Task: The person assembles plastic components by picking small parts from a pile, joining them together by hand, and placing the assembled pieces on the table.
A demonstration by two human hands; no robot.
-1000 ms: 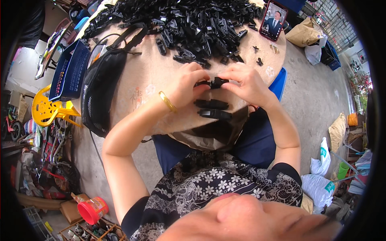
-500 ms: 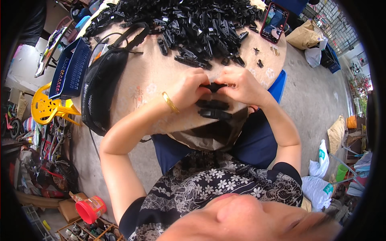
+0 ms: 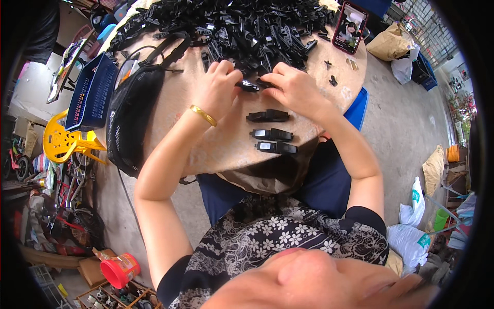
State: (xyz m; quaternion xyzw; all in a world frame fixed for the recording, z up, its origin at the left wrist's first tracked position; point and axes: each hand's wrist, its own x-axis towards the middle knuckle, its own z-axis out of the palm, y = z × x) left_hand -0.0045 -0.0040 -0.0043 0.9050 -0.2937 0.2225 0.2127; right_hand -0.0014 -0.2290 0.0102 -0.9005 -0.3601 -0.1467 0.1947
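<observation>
At the near side of the big heap of black plastic parts (image 3: 226, 31), both my hands are at work. My left hand (image 3: 218, 87), with a gold bangle on its wrist, pinches a slim black plastic part (image 3: 249, 86) by its left end. Thumb and fingers of my right hand (image 3: 293, 88) close on a dark piece just right of it; whether the two pieces touch is hard to tell. Below my hands, three black plastic parts (image 3: 271, 135) lie crosswise in a row near the table's front edge, two with a small pale label.
A phone (image 3: 351, 28) stands upright at the right of the round table (image 3: 175, 116), near a few small loose bits (image 3: 333, 81). On the left are a black mesh bag (image 3: 131, 113), a blue basket (image 3: 91, 95) and a yellow chair (image 3: 59, 136). A brown bag hangs at the front edge.
Both hands have moved away from me, toward the heap, and now hold parts there. The part they held near the row now lies as its farthest piece.
</observation>
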